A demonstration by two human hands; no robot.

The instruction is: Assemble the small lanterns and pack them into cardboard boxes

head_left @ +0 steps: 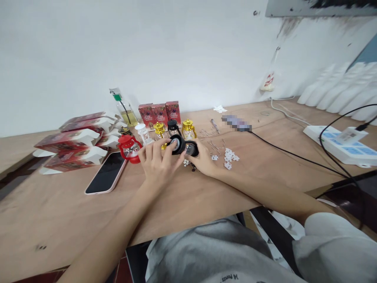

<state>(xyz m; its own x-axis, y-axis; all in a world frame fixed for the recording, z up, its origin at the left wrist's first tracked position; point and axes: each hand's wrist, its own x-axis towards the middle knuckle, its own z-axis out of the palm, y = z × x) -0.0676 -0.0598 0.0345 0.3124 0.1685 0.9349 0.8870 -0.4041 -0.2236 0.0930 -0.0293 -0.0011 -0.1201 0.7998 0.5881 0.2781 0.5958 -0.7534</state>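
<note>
My left hand point(157, 161) pinches a small round black lantern part point(177, 144) between thumb and fingers, just above the wooden table point(188, 196). My right hand point(203, 160) is closed on a second round black lantern part point(191, 148), held right against the first. Small white and dark bits point(187, 162) lie under the hands. Behind them stand miniature lanterns: a red one point(129, 148), a white one point(143, 133), two gold ones point(188, 129) and a black one point(173, 127).
A phone in a pink case point(107, 173) lies face up at the left, beside stacked red and white boxes point(73, 143). Three red boxes point(160, 113) and a clear bottle point(125, 108) stand by the wall. White clips point(229, 156), wire hooks, a black cable and a power strip point(338, 143) lie to the right.
</note>
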